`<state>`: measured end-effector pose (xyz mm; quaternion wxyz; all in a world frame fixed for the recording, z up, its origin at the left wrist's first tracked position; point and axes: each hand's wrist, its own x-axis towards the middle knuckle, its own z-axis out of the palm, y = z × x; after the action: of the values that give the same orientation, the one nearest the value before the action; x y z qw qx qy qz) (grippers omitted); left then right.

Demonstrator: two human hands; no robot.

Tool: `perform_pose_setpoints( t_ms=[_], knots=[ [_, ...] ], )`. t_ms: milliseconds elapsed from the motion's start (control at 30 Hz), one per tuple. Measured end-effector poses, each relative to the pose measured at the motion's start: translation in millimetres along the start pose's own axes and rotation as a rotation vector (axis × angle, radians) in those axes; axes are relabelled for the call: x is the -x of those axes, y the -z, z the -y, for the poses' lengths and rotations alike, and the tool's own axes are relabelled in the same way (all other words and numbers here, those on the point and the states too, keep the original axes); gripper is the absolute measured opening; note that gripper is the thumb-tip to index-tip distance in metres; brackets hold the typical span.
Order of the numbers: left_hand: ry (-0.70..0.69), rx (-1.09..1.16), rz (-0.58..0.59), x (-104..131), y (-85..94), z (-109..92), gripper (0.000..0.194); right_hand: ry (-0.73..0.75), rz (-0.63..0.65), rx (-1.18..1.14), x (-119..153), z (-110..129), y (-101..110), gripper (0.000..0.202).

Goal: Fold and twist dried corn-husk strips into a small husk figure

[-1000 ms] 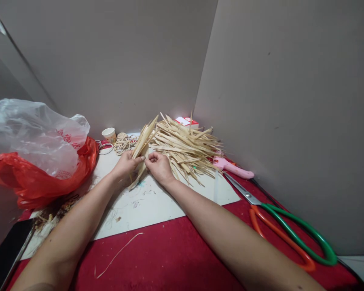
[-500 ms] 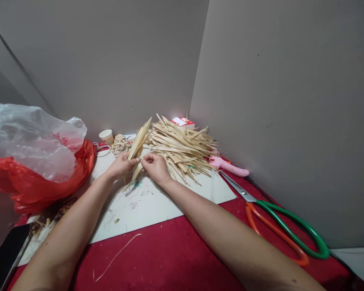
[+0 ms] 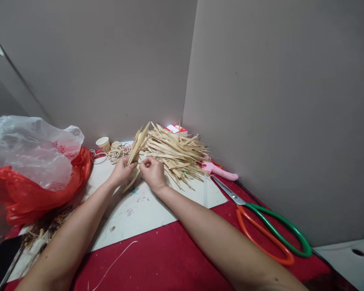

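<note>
My left hand (image 3: 123, 171) is closed around a small bundle of pale dried leaf strips (image 3: 138, 142), whose pointed ends stand up and lean right. A lower end of the bundle hangs beneath the hand. Just to the right, my right hand (image 3: 153, 173) is pinched with thumb and fingertips close beside the bundle. A thin strand seems to run between the two hands, but it is too fine to make out. Behind the right hand lies a loose heap of similar dried strips (image 3: 177, 150).
A white board (image 3: 130, 218) lies on a red cloth (image 3: 157, 258). At right are large scissors (image 3: 235, 198) with orange and green handles and a pink-handled tool (image 3: 220, 171). A paper cup (image 3: 103, 144), pale coiled cord (image 3: 117, 152) and plastic bags (image 3: 33, 153) occupy the left. Grey walls enclose the back.
My view has turned slightly right and upward, so everything sits further left and lower. My right hand has drawn slightly away from my left; the bundle stays in my left hand.
</note>
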<state>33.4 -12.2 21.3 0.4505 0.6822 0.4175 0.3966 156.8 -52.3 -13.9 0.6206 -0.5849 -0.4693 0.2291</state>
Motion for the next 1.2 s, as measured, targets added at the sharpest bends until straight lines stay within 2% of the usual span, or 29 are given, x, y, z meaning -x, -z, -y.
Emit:
perform_pose_setpoints(
  t_ms=[133, 200, 333, 433, 500, 567, 600, 733, 800, 867, 933, 1067, 1200],
  knots=[
    [0.131, 0.144, -0.124, -6, 21.7, 11, 0.024, -0.025, -0.076, -0.333, -13, 15, 12, 0.01],
    [0.181, 0.232, -0.158, -10, 33.1, 17, 0.028, 0.012, -0.167, -0.481, -23, 29, 25, 0.014],
    [0.205, 0.337, -0.216, -13, 41.3, 27, 0.033, 0.119, -0.369, -0.708, -34, 75, 68, 0.015],
    [0.21, 0.404, -0.208, -14, 39.3, 30, 0.036, 0.249, -0.461, -0.787, -30, 113, 108, 0.013],
    [0.215, 0.444, -0.18, -13, 38.3, 28, 0.037, 0.3, -0.494, -0.815, -27, 129, 125, 0.014],
    [0.216, 0.477, -0.131, -12, 38.2, 26, 0.038, 0.283, -0.415, -0.781, -25, 133, 129, 0.016],
    [0.213, 0.49, -0.1, -11, 38.1, 24, 0.038, 0.238, -0.316, -0.735, -25, 130, 125, 0.017],
    [0.208, 0.484, 0.052, -7, 35.9, 17, 0.04, -0.127, 0.272, -0.48, -24, 92, 83, 0.024],
    [0.205, 0.461, 0.127, -5, 33.6, 13, 0.04, -0.276, 0.433, -0.395, -22, 69, 58, 0.026],
    [0.2, 0.44, 0.183, -3, 30.8, 8, 0.04, -0.336, 0.479, -0.344, -19, 51, 41, 0.022],
    [0.198, 0.419, 0.213, -1, 28.1, 5, 0.039, -0.346, 0.497, -0.322, -16, 38, 32, 0.018],
    [0.178, 0.365, 0.242, 1, 22.7, 0, 0.037, -0.345, 0.532, -0.317, -14, 28, 30, 0.021],
    [0.194, 0.298, 0.218, 3, 18.8, -3, 0.036, -0.348, 0.565, -0.286, -13, 26, 30, 0.021]
  ],
)
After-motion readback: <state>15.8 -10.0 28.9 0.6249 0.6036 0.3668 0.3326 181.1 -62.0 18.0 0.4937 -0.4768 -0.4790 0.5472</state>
